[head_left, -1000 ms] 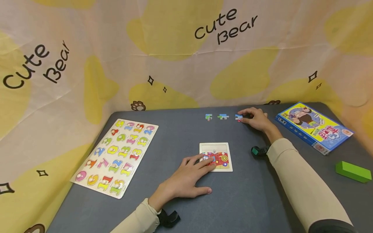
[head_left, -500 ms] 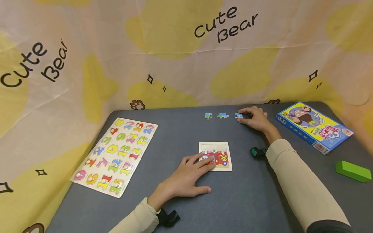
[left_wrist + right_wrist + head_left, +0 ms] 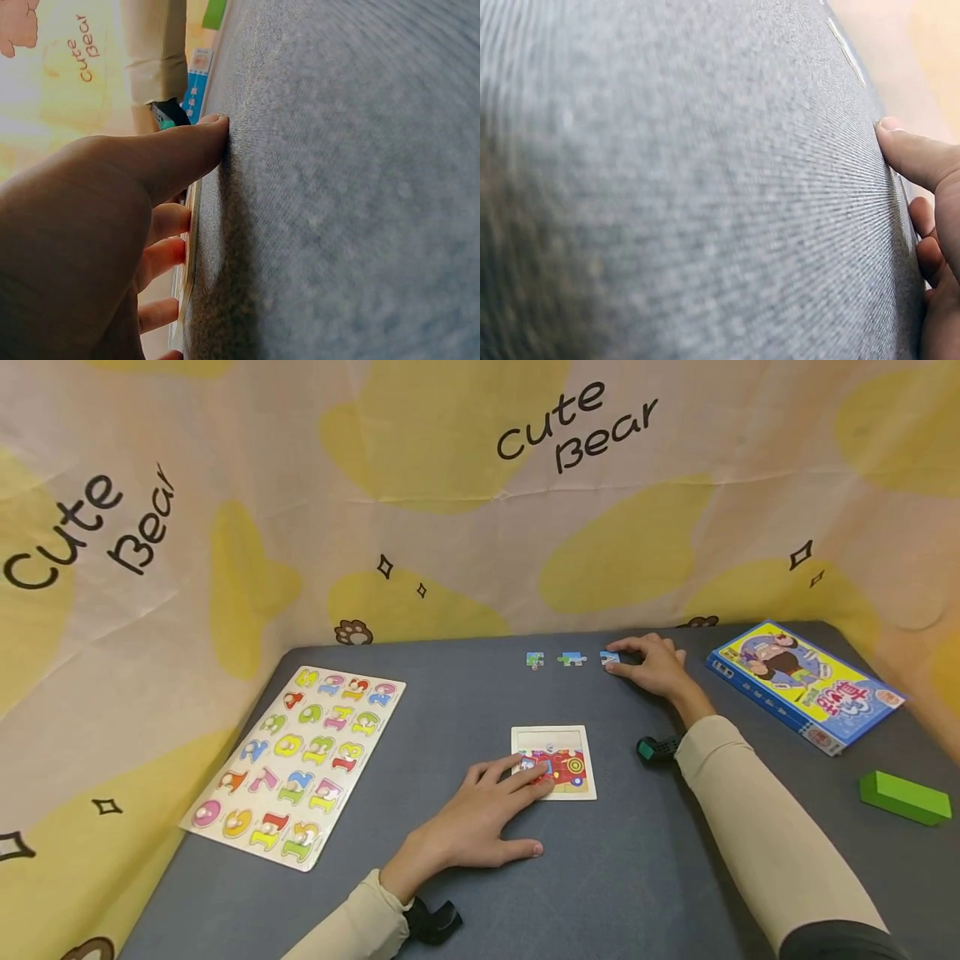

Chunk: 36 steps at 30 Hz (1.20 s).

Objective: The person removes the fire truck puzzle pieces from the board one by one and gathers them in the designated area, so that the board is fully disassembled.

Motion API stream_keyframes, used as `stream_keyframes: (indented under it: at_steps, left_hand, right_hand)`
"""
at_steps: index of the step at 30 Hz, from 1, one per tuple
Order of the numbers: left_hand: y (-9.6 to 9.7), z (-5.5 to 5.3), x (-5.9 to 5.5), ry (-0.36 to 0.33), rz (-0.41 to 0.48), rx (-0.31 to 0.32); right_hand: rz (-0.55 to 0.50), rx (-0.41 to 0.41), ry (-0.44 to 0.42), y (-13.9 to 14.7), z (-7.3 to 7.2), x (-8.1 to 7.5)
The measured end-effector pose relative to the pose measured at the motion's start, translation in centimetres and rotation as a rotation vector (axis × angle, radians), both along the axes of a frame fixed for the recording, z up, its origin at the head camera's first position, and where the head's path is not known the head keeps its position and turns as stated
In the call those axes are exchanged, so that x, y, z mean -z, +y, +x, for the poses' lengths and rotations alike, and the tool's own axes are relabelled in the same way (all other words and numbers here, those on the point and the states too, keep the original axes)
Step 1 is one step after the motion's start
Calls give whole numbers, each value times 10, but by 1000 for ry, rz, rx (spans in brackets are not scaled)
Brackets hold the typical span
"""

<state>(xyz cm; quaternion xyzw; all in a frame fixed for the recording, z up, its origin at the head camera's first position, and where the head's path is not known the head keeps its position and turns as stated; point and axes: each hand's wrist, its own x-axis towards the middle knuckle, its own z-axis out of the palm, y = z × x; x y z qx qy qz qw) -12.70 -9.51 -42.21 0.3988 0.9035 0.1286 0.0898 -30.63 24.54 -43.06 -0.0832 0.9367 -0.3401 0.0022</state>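
My left hand (image 3: 480,822) lies with fingers spread over the lower left of a small white-framed jigsaw tray (image 3: 551,734). A red vehicle picture (image 3: 575,766) fills the tray's lower part, partly hidden by the fingertips. At the back of the table my right hand (image 3: 658,668) pinches a small blue jigsaw piece (image 3: 609,657) between thumb and forefinger. To its left, in a row, lie a blue and green jigsaw piece (image 3: 572,659) and another green and blue piece (image 3: 535,659). In the right wrist view the thumb (image 3: 911,150) is low at the table surface.
A cream number puzzle board (image 3: 292,764) with coloured numerals lies at the left. On the right are a blue and yellow box (image 3: 810,685) and a green block (image 3: 904,797). A patterned cloth (image 3: 450,485) hangs behind the grey table (image 3: 600,877).
The right hand and the piece at its fingertips have shifted very slightly left. The left hand stays on the tray. The head view has moved a little.
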Motion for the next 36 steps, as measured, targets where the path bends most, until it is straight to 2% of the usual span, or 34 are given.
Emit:
stream_keyframes:
  at_steps: [6, 13, 17, 21, 24, 31, 36]
  left_hand:
    - [0, 2, 2, -11, -4, 3]
    - [2, 4, 3, 7, -5, 10]
    - [4, 5, 4, 17, -4, 21]
    - [5, 6, 3, 9, 8, 17]
    - [5, 6, 2, -4, 16, 14]
    - [2, 3, -1, 14, 10, 16]
    - [0, 0, -3, -4, -4, 0]
  right_hand:
    - [10, 13, -4, -2, 3, 2]
    - [0, 12, -12, 2, 6, 3]
    - [-37, 15, -4, 6, 11, 4]
    - [-86, 17, 41, 7, 15, 5]
    - [-116, 23, 64, 7, 18, 6]
    - [-153, 30, 90, 4, 23, 7]
    - [-191, -10, 85, -3, 32, 5]
